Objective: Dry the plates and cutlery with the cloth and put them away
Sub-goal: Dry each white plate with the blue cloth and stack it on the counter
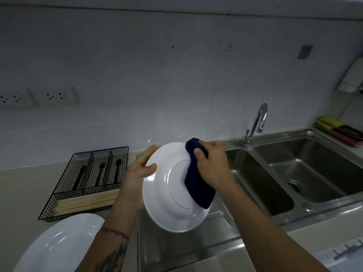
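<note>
A white plate [167, 193] is held tilted above the draining board, underside toward the camera, gripped at its left rim by the left hand [137, 173]. A dark blue cloth [196, 183] is clutched in the right hand [212, 165] — pressed to the plate's underside. Black cutlery [101, 173] lies in the wire tray [59, 203]; a second plate [59, 242] rests on the counter, lower left.

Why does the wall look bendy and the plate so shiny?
Head view: the wide-angle lens curves the wall and counter edges; light glints off the held plate, which the left hand grips; the picture is slightly soft throughout.
</note>
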A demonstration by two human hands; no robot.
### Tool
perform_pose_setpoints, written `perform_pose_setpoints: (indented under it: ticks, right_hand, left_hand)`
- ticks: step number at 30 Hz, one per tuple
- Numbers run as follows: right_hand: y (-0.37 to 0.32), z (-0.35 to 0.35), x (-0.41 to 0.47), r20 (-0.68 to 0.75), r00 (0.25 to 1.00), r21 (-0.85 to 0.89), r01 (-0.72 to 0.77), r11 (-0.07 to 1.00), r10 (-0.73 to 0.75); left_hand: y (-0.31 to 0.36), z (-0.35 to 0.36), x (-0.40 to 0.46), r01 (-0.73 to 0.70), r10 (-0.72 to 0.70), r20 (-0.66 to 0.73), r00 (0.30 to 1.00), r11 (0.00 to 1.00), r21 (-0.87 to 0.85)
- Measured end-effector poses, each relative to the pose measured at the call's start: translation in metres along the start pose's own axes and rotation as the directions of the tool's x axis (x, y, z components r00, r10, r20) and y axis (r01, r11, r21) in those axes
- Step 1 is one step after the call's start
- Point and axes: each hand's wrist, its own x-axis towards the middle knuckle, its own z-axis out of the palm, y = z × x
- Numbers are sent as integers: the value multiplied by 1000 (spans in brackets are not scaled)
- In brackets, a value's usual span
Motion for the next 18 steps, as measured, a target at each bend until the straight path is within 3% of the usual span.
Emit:
perform_pose_setpoints:
  ticks: [3,5,7,11,13,16,18]
  right_hand:
    - [-9,0,-21,209,951,-46,241,969,-227]
    - [3,0,-29,268,905,-46,353,934,-329]
    - [24,1,-31,249,909,-46,356,933,-335]
    - [31,9,-32,144,966,-70,227,971,-215]
    - [14,14,-30,118,956,-104,282,954,-270]
    - [-8,15,-26,135,880,-156,472,868,-454]
    - [-7,12,-21,118,874,-185,486,854,-472]
  left_hand:
    - [4,0,1,-35,34,-18,999,999,-29]
    - [4,-1,-2,-35,35,-7,999,998,-50]
    - [4,-1,-6,-24,24,1,1000,998,-64]
    - [0,7,-8,12,-12,8,1000,999,-48]
    - [-1,13,-6,26,-24,23,999,998,-48]
    - [3,18,-3,18,-14,43,999,997,-78]
    - [6,18,-2,-6,9,39,999,995,-96]
